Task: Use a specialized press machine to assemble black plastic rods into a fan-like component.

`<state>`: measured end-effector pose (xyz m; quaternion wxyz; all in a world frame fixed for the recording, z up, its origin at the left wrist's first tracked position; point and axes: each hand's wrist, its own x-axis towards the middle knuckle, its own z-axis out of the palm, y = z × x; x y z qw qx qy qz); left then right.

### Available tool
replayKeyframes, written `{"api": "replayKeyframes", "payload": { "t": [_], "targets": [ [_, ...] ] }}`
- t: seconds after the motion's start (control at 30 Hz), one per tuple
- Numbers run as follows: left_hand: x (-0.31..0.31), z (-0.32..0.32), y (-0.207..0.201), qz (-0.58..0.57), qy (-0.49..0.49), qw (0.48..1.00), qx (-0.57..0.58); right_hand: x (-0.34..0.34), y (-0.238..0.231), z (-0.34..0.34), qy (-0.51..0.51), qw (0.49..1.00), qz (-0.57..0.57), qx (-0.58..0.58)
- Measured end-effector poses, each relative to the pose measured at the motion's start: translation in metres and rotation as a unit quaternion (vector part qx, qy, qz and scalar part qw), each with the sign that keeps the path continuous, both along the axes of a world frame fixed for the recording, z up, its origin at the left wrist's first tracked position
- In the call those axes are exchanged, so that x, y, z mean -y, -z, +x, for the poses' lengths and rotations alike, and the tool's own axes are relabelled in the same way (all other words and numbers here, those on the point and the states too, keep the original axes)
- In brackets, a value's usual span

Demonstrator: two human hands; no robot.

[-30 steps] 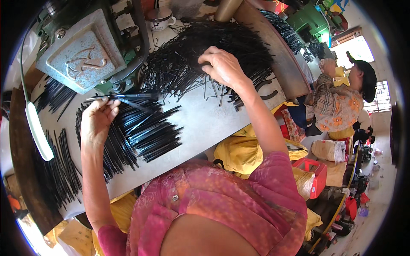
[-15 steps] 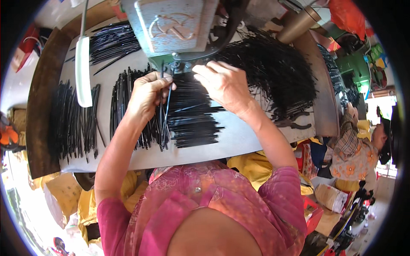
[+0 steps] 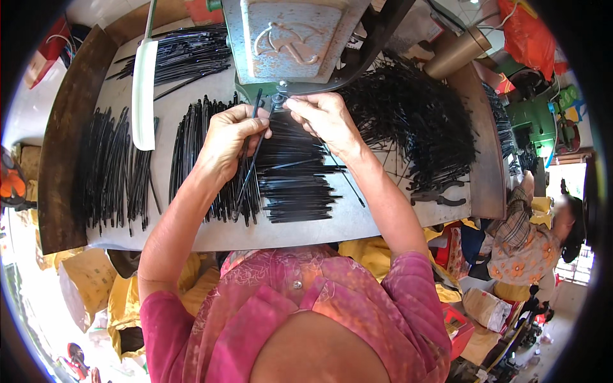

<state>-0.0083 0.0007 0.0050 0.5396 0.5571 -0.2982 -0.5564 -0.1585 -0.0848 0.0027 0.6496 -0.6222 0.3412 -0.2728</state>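
My left hand (image 3: 225, 139) pinches a few thin black rods (image 3: 249, 173), their upper ends near the small round metal fitting (image 3: 278, 100) at the foot of a grey-blue machine head (image 3: 290, 48). On the other side of that fitting, my right hand (image 3: 324, 122) has thumb and fingers closed on another thin black rod (image 3: 348, 177), which slants down below the palm. Its gripped end is hidden by the fingers. Under and between both hands lies a stack of black rods (image 3: 297, 182) set crosswise. A row of lengthwise rods (image 3: 191, 153) lies beside my left hand.
A big tangled heap of black rods (image 3: 415, 115) covers the right side of the metal worktable (image 3: 191, 239). Pliers (image 3: 440, 193) lie below it. More bundles (image 3: 105, 172) sit at the left, beneath a white lamp (image 3: 145, 96). Another person (image 3: 520, 249) works at far right.
My right hand has moved in to the machine's fitting and now has a rod trailing from it. The left hand still pinches its rods; the whole view has shifted slightly.
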Motion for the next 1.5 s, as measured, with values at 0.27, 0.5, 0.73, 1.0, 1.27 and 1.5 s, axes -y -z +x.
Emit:
{"api": "replayKeyframes", "payload": {
  "t": [0.27, 0.5, 0.73, 1.0, 1.27, 1.5],
  "targets": [
    [0.003, -0.001, 0.001, 0.001, -0.001, 1.0, -0.009, 0.001, 0.004, 0.003, -0.006, 0.999, -0.028, 0.016],
    [0.003, 0.0, 0.003, 0.0, -0.004, 1.0, -0.014, -0.002, 0.0, 0.004, 0.0, 0.999, 0.037, 0.03],
    [0.003, 0.0, 0.003, -0.002, 0.0, 1.0, -0.004, -0.004, 0.0, 0.003, 0.006, 0.995, 0.096, 0.033],
    [-0.001, 0.005, -0.002, 0.028, 0.054, 0.998, 0.031, -0.013, 0.0, 0.001, -0.005, 0.986, 0.143, 0.083],
    [0.007, -0.004, 0.005, -0.009, 0.013, 1.0, -0.02, -0.015, 0.005, 0.012, 0.032, 0.991, 0.092, 0.097],
    [0.012, -0.006, 0.009, -0.03, -0.016, 0.999, 0.001, -0.012, 0.011, 0.018, 0.048, 0.989, 0.076, 0.119]
  ]
}}
